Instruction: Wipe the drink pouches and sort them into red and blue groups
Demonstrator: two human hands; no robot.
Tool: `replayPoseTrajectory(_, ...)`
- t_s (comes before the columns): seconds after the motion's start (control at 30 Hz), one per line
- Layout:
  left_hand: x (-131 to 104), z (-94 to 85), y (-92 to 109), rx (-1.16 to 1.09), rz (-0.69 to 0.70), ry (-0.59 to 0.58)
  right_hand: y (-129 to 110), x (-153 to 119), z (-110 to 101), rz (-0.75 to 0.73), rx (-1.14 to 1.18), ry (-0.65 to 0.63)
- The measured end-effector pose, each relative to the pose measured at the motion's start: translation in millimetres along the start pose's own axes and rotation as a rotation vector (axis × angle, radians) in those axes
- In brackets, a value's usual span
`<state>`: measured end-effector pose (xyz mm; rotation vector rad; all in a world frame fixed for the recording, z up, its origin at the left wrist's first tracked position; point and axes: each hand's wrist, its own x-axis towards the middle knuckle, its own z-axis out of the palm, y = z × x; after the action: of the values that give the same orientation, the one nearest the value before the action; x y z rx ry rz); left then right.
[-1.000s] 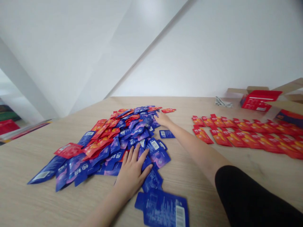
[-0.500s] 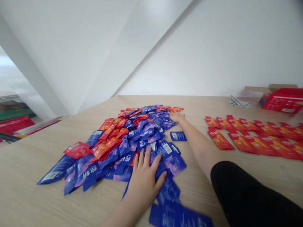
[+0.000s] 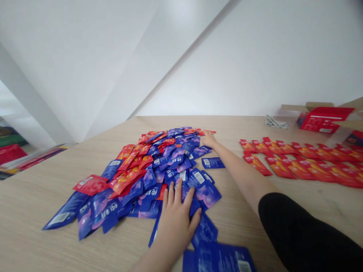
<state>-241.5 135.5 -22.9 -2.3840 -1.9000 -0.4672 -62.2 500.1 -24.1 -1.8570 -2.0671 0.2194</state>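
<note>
A heap of blue-purple sachets [image 3: 177,158] and red-orange sachets [image 3: 129,158] lies spread over the table. My left hand [image 3: 178,213] rests palm down on the near part of the heap, fingers spread over blue sachets. Farther off, my right hand [image 3: 209,139] reaches to the heap's far right edge and touches red sachets there. Its fingers look stretched out, though small at this distance. One blue sachet [image 3: 213,163] lies apart beside my right forearm. More blue sachets [image 3: 219,257] lie at the bottom, right of my left hand.
Red-orange sachets [image 3: 306,168] lie in two overlapping rows at the right. Behind them stand an open red box [image 3: 321,119] and crumpled whitish strips [image 3: 275,122]. A white wall [image 3: 255,64] rises behind the wooden table [image 3: 36,196]. Coloured flat items [image 3: 36,158] show beyond the left edge.
The view has turned slightly right, bringing more of the red box area into sight. Both hands stay at about the same places on the heap.
</note>
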Motion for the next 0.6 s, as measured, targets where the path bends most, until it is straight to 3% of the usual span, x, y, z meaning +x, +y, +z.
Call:
replayPoseTrajectory(0.17, -2, 5.9, -3, -0.026, 0.001, -0.009, -12, 31, 7, 0.072, 0.019, -0.05)
replayPoseTrajectory(0.27, -3, 5.4, -5, -0.077, -0.005, -0.041, -18, 36, 15, 0.1, 0.006, -0.062)
replayPoseTrajectory(0.4, -5, -0.8, -4, -0.115, -0.011, -0.067, -17, 25, 14, 0.081, -0.037, -0.062)
replayPoseTrajectory(0.6, -3, -11.6, 1, -0.055, -0.02, -0.128, -10, -4, -3, -0.031, -0.076, -0.091)
